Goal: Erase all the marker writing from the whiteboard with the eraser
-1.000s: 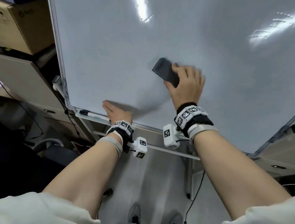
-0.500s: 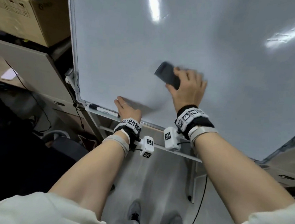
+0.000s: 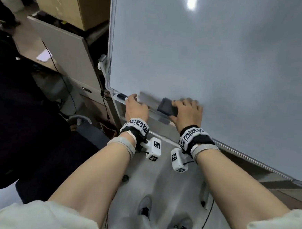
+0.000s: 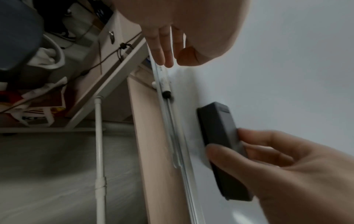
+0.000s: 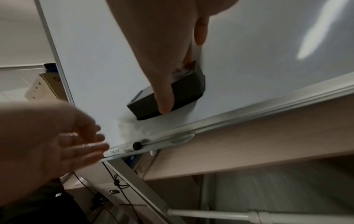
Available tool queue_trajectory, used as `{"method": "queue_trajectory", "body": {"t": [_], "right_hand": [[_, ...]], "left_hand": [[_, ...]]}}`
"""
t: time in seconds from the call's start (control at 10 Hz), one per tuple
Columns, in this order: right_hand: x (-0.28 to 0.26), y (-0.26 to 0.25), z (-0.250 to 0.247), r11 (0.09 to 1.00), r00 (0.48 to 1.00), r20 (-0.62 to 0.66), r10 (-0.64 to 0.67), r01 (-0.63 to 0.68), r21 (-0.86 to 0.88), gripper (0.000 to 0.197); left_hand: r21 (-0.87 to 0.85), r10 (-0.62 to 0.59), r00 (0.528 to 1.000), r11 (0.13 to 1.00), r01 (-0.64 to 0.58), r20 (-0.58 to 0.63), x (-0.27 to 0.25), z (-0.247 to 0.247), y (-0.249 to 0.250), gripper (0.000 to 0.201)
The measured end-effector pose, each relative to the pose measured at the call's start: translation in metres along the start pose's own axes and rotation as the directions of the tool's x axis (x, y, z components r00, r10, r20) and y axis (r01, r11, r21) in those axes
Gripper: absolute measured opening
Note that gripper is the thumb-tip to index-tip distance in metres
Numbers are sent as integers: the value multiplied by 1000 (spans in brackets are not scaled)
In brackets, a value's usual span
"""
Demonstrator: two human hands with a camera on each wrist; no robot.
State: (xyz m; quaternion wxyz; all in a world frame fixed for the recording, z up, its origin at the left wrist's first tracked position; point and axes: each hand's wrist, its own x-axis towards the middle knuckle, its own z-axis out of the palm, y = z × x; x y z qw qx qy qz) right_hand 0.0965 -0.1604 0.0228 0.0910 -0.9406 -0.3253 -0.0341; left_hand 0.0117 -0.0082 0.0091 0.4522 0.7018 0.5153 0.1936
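The whiteboard (image 3: 214, 56) fills the head view, and I see no marker writing on it. My right hand (image 3: 180, 108) grips the dark eraser (image 3: 167, 107) and holds it flat on the board just above the bottom frame; in the right wrist view the thumb lies across the eraser (image 5: 178, 94). A faint grey smear (image 5: 132, 125) shows below it. My left hand (image 3: 132, 99) is by the board's lower left corner, fingers straight, tips at the black-capped marker (image 3: 122, 95) lying in the tray (image 4: 172, 136). The left wrist view shows the eraser (image 4: 220, 136) edge-on against the board.
A cardboard box (image 3: 70, 1) sits on a beige cabinet (image 3: 64, 53) left of the board. Cables (image 3: 59, 71) hang beside it. A white stand pole (image 4: 99, 151) runs under the board. A dark bulky shape (image 3: 10, 121) fills the left side. My shoes (image 3: 144, 209) are on the grey floor.
My right hand has carried the eraser down from the middle of the board to its bottom edge, close to my left hand. The left hand stays at the tray; the head view has swung left.
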Motion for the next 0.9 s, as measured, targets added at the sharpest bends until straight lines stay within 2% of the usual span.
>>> {"method": "queue_trajectory", "body": {"t": [0.1,0.2,0.3,0.4,0.5,0.6,0.7,0.8,0.9], "right_hand": [[10,-6,-4,999,1000,25,-10,9,38,49],[7,-16,1,994,999,39,-7,3,107,48],[2,-22,15,993,992,122,-16,2,117,49],[-3,-28,27,998,981,188,-39,30,50,50],[-10,-35,35,999,986,158,-52,54,-9,49],[-12,-37,32,999,989,141,-45,48,-14,49],[-11,-32,23,999,988,148,-33,29,29,60],[-18,-25,3,984,990,143,-13,-13,179,58],[-20,-15,-35,899,996,88,31,-67,434,47]], "left_hand": [[73,-84,995,993,88,-54,3,-13,-16,39],[50,-234,972,971,234,1,5,-10,-28,40],[54,-349,931,937,345,103,7,-1,-39,46],[32,-334,907,941,337,257,7,10,-47,38],[0,-293,900,951,310,322,14,22,-60,36],[11,-268,899,960,281,346,29,36,-82,32],[27,-249,900,966,257,358,11,20,-59,41],[63,-258,904,966,252,341,-1,17,-53,32],[7,-272,876,956,294,399,-10,30,-63,28]]}}
